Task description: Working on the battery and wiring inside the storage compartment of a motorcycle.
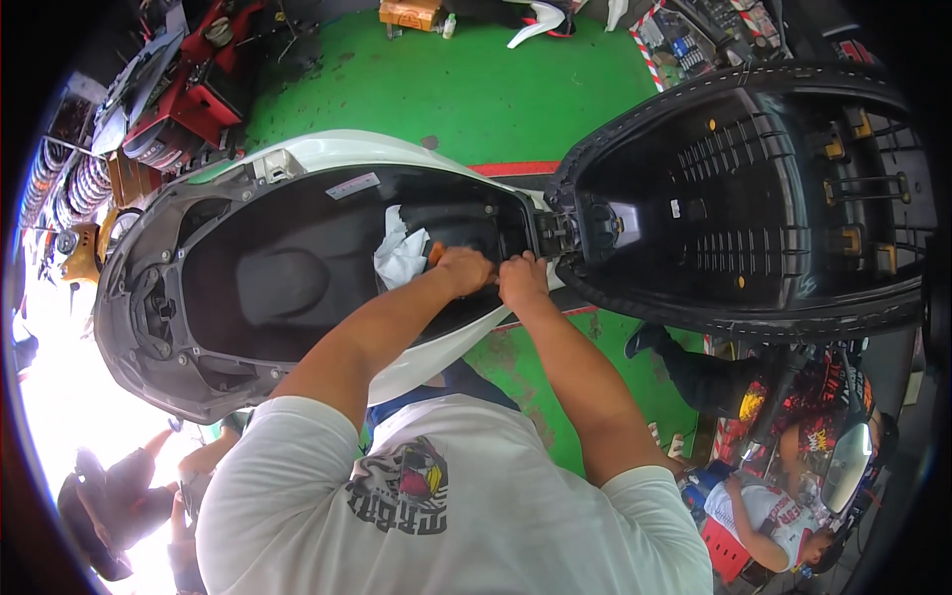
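Note:
A white scooter body [327,147] holds an open, dark storage bucket [223,288]. Crumpled white paper or cloth [399,253] lies inside it. My left hand [464,270] is closed beside the paper, next to a small orange object [436,252]; what it grips is unclear. My right hand [523,280] is closed at the bucket's right edge near the seat hinge [555,233], its fingertips on or near the rim; anything in it is too small to name. The black seat [744,198] stands tipped open to the right, underside up.
Green floor [466,89] with a wooden box [410,15]. Tool racks [694,45] stand at upper right, red machinery [188,109] and tyres [79,183] at left. Other people are at lower left [109,506] and lower right [764,516], near another scooter's mirror [848,456].

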`<state>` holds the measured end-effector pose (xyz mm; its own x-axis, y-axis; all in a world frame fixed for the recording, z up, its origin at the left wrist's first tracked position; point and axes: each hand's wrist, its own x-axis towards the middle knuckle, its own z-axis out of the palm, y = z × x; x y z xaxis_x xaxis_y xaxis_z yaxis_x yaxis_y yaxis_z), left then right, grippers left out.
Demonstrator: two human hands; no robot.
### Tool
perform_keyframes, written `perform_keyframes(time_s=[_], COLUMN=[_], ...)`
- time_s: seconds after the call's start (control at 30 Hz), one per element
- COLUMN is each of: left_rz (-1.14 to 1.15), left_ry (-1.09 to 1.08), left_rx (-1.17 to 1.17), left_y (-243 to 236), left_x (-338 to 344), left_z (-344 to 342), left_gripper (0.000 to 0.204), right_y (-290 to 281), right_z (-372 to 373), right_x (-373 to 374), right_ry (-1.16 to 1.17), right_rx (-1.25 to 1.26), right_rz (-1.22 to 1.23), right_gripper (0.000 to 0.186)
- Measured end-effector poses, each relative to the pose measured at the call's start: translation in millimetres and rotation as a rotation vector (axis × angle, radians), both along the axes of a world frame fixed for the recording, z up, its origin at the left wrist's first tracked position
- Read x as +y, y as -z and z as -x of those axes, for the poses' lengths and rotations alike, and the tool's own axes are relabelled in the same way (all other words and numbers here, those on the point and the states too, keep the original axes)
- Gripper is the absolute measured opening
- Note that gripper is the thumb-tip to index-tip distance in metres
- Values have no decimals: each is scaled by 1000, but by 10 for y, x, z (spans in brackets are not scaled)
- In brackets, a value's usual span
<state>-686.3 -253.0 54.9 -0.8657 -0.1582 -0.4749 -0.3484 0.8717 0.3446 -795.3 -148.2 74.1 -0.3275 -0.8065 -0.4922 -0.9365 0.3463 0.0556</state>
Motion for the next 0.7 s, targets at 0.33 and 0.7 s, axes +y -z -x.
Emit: perform_keyframes(time_s=[0.33,0.7], left_rz=[-348,322], left_ry=[-86,233], left_rx=[-40,50], left_y=[163,-104], left_x=[47,-192], left_z=[-56,252], left_gripper=[35,25], right_y=[112,-137], right_z=[324,220], right_x=[-20,20], right_ry=[-118,51], right_rx=[-245,-195], right_rz=[-63,62], right_gripper=[21,27])
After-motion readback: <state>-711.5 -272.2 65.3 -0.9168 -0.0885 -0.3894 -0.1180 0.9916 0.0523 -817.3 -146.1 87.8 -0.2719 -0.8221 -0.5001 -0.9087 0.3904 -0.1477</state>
